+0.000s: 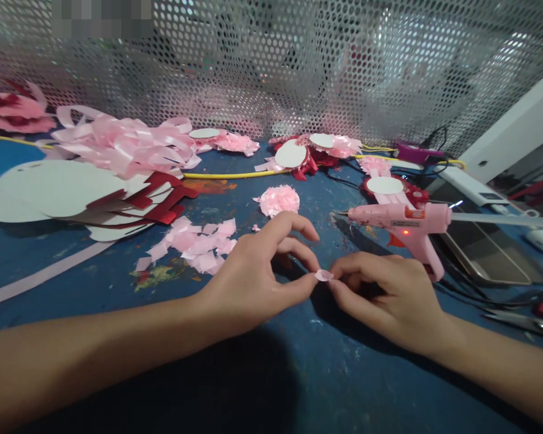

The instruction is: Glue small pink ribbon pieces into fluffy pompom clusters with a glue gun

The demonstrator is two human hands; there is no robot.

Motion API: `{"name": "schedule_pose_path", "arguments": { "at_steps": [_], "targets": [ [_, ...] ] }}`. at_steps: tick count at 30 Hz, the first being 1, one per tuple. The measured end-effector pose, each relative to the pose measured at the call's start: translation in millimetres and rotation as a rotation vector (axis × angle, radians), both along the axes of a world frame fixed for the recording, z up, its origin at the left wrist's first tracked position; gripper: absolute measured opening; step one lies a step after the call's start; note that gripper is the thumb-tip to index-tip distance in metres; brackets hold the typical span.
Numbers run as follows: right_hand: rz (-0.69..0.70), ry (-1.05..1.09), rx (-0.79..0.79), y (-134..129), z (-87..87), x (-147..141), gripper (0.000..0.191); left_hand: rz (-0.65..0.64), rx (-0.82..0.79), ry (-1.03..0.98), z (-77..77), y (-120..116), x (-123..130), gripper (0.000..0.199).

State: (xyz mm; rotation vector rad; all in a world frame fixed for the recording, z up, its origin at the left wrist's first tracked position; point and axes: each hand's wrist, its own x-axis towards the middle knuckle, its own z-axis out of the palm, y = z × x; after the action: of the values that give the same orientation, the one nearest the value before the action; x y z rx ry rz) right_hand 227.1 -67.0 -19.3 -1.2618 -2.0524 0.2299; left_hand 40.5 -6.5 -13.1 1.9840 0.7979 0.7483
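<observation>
A small pale-pink ribbon piece (324, 275) is pinched between the thumb and fingertips of the left hand (253, 274) at its left end and of the right hand (396, 295) at its right end, low over the near-middle of the blue table (366, 386). Just beyond the left hand lie loose pink squares (196, 246) to the left and a frilled pink rosette (279, 200) farther off. A pink glue gun (402, 218) rests beyond the right hand; scissors (522, 322) lie far right.
</observation>
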Motion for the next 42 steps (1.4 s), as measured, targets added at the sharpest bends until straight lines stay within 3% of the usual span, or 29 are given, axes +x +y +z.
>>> {"name": "schedule_pose_path", "arguments": {
  "at_steps": [15,27,42],
  "targets": [
    [-0.010,-0.064,0.030,-0.1,-2.8,-2.0,0.006,-0.018,0.176,0.061,0.7,-7.2,2.8,0.034],
    [0.010,-0.217,0.210,-2.6,-11.1,-4.5,0.011,-0.048,0.405,0.174,-0.5,-7.3,2.0,0.038],
    [0.018,-0.200,0.213,-2.3,-10.6,-4.4,0.012,-0.093,0.476,0.197,-1.8,-5.6,0.4,0.035]
  ]
}}
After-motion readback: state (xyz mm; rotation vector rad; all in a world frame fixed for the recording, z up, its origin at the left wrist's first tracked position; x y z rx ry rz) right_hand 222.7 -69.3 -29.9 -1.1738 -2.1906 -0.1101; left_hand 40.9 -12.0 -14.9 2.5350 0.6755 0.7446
